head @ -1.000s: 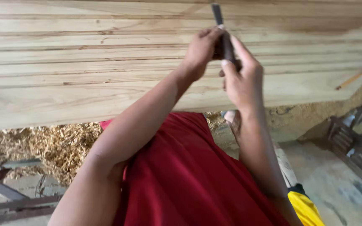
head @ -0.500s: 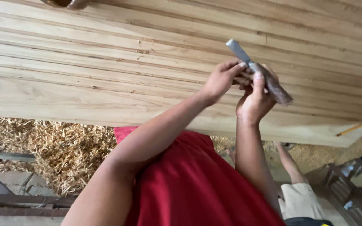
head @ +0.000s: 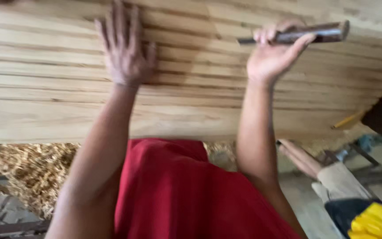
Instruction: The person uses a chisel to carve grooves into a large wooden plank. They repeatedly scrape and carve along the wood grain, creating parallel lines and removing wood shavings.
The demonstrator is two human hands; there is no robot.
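Chisel (head: 306, 33) in right hand (head: 273, 57), above planks (head: 191, 88)

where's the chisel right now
In the head view the chisel is at the upper right, gripped in the right hand and lying nearly level over the pale wooden planks, well apart from the left hand spread flat on them.

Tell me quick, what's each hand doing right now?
Left hand: open, fingers spread flat on the wooden boards.
Right hand: closed around a dark chisel-like tool.
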